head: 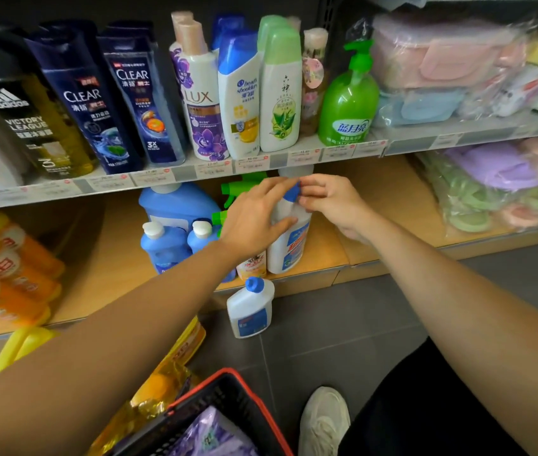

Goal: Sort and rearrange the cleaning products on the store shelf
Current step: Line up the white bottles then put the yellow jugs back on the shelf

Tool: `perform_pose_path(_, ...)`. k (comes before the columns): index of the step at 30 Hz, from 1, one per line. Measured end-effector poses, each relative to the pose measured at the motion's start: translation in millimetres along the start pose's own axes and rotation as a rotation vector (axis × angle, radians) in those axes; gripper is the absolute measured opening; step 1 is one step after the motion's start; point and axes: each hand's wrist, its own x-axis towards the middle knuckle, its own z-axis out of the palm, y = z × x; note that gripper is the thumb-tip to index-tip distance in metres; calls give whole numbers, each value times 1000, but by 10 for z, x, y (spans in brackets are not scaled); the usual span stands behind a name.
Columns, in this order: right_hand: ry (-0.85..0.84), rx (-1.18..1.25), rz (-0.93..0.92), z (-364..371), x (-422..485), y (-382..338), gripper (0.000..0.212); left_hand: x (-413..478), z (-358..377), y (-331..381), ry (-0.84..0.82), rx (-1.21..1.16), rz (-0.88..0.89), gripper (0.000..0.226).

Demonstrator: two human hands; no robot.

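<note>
Both hands work at one white cleaner bottle (289, 240) that stands upright at the front edge of the lower shelf (323, 255), right of centre in the cleaning section. The left hand (254, 218) wraps the bottle's shoulder from the left, thumb across the front and fingers spread over the top. The right hand (330, 200) pinches the bottle's blue cap (292, 192) with thumb and forefinger, the other fingers curled beneath. Just beside the bottle on its left stands a smaller bottle with an orange label (251, 264), partly hidden by the left wrist. Further left stand two small blue bottles with white caps (162, 248), a large blue jug (178, 202) behind them, and green spray triggers (241, 189) behind the left hand. A second white bottle with a blue cap (250, 307) stands on the grey floor (343, 317), just in front of the shelf edge. Orange and yellow packs (7, 274) lie at the far left of the lower shelf. The upper shelf (261, 161) carries shampoo bottles (122, 93) and a green pump bottle (348, 100). A red-rimmed basket (228, 399) sits on the floor near a pale shoe (325, 419).
</note>
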Motion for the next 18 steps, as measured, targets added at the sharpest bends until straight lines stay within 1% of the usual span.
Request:
perform_pose_path(2, 38, -11, 27, -98, 11, 79, 35, 86, 23, -29, -1, -23, 5, 57)
perform_pose_path(5, 189, -124, 94, -249, 77, 265, 33, 158, 53, -85, 15, 10, 21, 53)
perform_pose_path(7, 220, -208, 162, -323, 171, 394, 39, 176, 72, -133, 3, 58, 69, 55)
perform_pose_path(9, 222, -234, 208, -376, 308, 492, 46, 182, 87, -186, -5, 77, 92, 55)
perform_pose_path(13, 205, -153, 225, -377, 598, 666, 64, 156, 135, -254, -33, 38, 92, 58)
perform_pose_path(18, 227, 1, 244, -297, 910, 1012, 83, 139, 140, -253, -5, -37, 76, 57)
